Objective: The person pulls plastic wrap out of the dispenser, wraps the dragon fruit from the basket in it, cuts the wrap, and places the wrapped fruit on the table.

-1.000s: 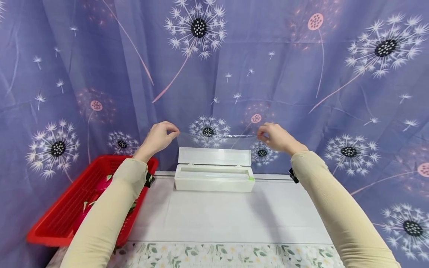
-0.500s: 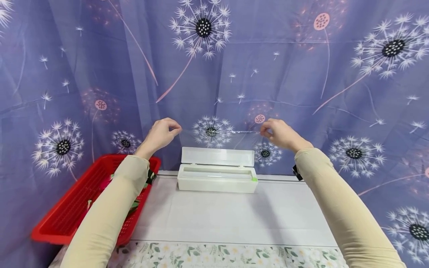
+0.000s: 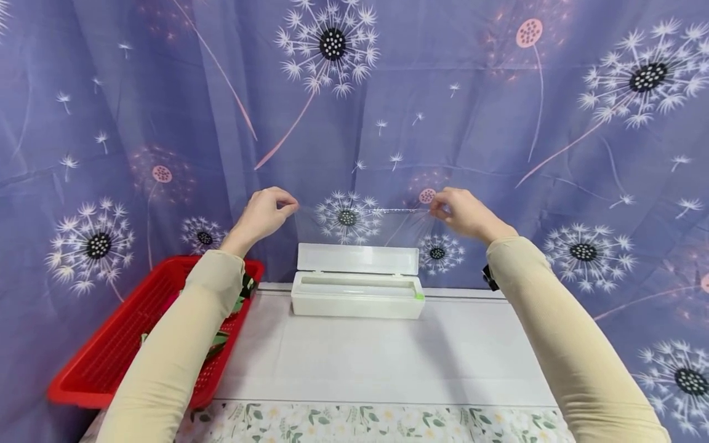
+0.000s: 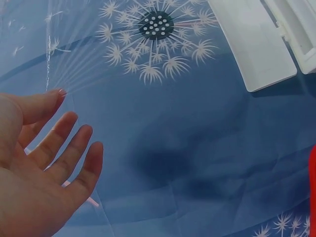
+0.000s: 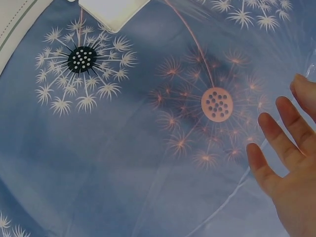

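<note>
A thin, see-through sheet of shiny plastic film (image 3: 399, 211) is pulled between a person's left hand (image 3: 263, 216) and right hand (image 3: 465, 213). It is up in the air, over a long white plastic box (image 3: 357, 303). The film's shiny top edge runs from side to side, nearly level, the same way as the box's long side. Where its lower end goes is hard to tell.

Each grip is closed, with thumb and finger pinching an end of that edge. The left wrist view shows what the head view hides: the other three fingers are spread out, and creases fan from the pinch. The right wrist view also shows spread fingers, but its side cuts off the pinch.

The box sits on a white bench (image 3: 354, 363) with its flat white lid (image 3: 357, 259) tipped up at the back. A little green mark (image 3: 419, 296) is on its right end, too small to read. A red plastic basket (image 3: 83, 397) is on the left, holding green leafy bits (image 3: 218, 340).
</note>
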A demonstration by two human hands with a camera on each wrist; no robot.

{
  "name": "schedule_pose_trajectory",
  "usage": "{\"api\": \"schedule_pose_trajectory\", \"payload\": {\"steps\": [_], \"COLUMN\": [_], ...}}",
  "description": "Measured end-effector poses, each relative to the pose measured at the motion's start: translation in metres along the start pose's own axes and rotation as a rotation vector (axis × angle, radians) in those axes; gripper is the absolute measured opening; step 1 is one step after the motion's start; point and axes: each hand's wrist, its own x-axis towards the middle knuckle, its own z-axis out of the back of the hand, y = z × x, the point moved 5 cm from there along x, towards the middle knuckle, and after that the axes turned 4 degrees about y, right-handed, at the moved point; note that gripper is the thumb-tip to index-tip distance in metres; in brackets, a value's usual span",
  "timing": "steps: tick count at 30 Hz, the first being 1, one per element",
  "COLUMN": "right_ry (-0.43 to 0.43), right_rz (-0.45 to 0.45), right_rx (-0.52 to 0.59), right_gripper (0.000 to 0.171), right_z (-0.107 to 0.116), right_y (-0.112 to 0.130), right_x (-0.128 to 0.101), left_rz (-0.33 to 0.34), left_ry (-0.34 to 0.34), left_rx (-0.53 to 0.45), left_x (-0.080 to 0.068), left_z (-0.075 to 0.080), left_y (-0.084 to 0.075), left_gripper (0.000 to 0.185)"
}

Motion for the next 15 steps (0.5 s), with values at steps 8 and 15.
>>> {"api": "schedule_pose_trajectory", "payload": {"steps": [8,15], "right_ry": [-0.010,-0.014], "right_rz": [-0.015,-0.041], "right_rx": [-0.005,-0.020], "right_gripper": [0.011,0.015], "right_z": [0.009,0.021], "right_y": [0.002,-0.001], "right_x": [0.005,0.005], "left_rz": [0.006,-0.012], "left_ry": [0.010,0.011], "left_rx": [-0.012,-0.001], "left_x": [0.002,0.008], "left_z": [0.006,0.015], "left_y": [-0.004,-0.014], "left_gripper": [0.019,0.021]}}
